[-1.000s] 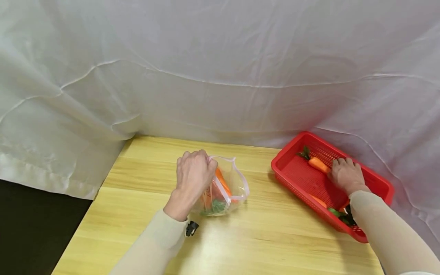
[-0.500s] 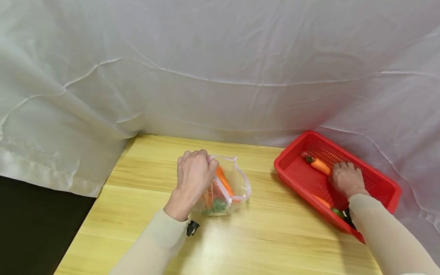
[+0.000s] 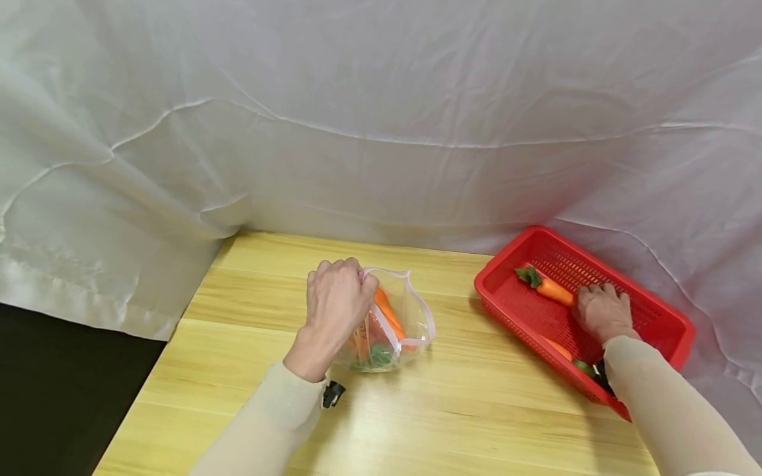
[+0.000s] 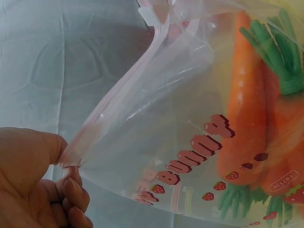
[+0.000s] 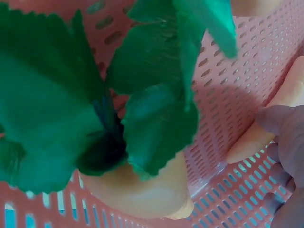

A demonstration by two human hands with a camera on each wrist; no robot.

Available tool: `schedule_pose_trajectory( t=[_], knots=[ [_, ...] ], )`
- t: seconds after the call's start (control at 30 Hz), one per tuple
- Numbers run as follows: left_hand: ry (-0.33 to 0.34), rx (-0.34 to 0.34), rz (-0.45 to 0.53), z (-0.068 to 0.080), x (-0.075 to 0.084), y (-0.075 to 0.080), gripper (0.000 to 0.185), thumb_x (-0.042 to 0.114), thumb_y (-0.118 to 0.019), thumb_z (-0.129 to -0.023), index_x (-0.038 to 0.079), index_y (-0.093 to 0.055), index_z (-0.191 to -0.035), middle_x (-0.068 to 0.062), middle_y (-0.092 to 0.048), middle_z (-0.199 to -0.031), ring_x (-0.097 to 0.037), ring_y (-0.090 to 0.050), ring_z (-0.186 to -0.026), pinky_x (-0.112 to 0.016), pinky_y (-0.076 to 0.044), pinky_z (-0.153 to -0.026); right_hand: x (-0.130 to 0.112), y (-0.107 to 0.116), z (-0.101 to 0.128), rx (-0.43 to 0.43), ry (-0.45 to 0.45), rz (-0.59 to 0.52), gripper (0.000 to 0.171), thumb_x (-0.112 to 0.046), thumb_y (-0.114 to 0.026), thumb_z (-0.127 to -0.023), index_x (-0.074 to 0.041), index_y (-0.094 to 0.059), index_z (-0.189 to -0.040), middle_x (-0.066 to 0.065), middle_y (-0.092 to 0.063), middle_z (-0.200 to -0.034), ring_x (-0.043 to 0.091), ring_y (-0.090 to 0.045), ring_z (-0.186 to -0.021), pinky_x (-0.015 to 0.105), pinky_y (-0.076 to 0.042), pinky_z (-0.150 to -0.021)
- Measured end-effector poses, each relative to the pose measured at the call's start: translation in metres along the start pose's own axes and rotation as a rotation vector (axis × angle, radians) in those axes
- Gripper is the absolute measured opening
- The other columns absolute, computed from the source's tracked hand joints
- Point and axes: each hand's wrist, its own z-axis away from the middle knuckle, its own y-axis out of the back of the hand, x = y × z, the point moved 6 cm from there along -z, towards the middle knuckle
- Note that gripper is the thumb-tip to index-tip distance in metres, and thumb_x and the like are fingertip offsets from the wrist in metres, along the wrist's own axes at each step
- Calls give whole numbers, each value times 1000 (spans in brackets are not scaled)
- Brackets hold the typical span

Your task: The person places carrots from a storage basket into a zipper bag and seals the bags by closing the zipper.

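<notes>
Apparently to hold it agape, the left hand [image 3: 337,299] pinches the bag [image 3: 389,330]; the right hand [image 3: 604,312] pinches a carrot [image 3: 556,291] in the basket [image 3: 524,309].

a light wooden table [image 3: 476,410] is backed by creased, greyish-white cloth [image 3: 381,73] crossed by a wavy fold [image 3: 440,145], while a black area [image 3: 59,390] is seen at the lower left and a soft glare [image 3: 381,406] is reflected by the table.

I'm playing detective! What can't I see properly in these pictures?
Head view: tip of the upper carrot, behind the right hand.
Head view: part of the basket, behind the right sleeve.
Right wrist view: top of the near carrot, under leaves.
Left wrist view: how many carrots the bag holds; they overlap.
</notes>
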Motion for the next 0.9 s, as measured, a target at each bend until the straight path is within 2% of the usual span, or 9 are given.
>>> schedule_pose_trajectory(
  t=[0.13, 0.2, 0.33, 0.4, 0.67, 0.9],
  knots=[
    [-2, -8, 5, -1, 0, 0, 26, 18, -56, -89, 15, -48, -65, -2, -47, -62, -27, -49, -68, -36, -35, -67, -1, 2, 1, 43, 8, 8, 25, -13, -54, -96, 7, -61, -108, 34, -61, -118, 58, -43, -116, 74, -35, -86],
    [-4, -11, 10, -2, 0, -1, 26, 18, -56, -90, 15, -48, -65, -2, -46, -62, -27, -49, -68, -36, -34, -67, -1, 5, 1, 71, 15, 17, 26, -15, -60, -95, 7, -60, -108, 34, -61, -118, 57, -44, -116, 73, -35, -87],
    [-5, -17, 14, -3, -1, -2, 26, 17, -56, -90, 15, -49, -66, -2, -47, -62, -27, -48, -68, -36, -34, -66, -4, 10, 0, 107, 58, 55, 39, -21, -76, -89, 6, -56, -110, 33, -61, -117, 54, -46, -114, 70, -36, -86],
    [-7, -20, 15, -3, -2, -2, 25, 17, -56, -90, 15, -49, -66, -3, -48, -63, -27, -48, -68, -36, -34, -67, -6, 13, 0, 117, 83, 79, 42, -24, -78, -87, 4, -55, -107, 32, -61, -115, 53, -47, -112, 68, -36, -85],
    [-26, -29, -3, -7, -4, -3, 25, 17, -58, -91, 14, -50, -67, -4, -48, -63, -29, -47, -68, -36, -33, -67, -9, 29, 3, 122, 113, 128, 45, -29, -79, -87, 4, -53, -105, 28, -61, -107, 51, -48, -104, 65, -36, -84],
    [-34, -17, -11, -12, -4, -2, 24, 16, -59, -91, 13, -51, -68, -4, -49, -64, -30, -48, -68, -37, -34, -67, -20, 58, 9, 202, 102, 98, 39, -30, -75, -88, -1, -51, -96, 22, -59, -94, 47, -47, -97, 59, -34, -79]
  ],
)
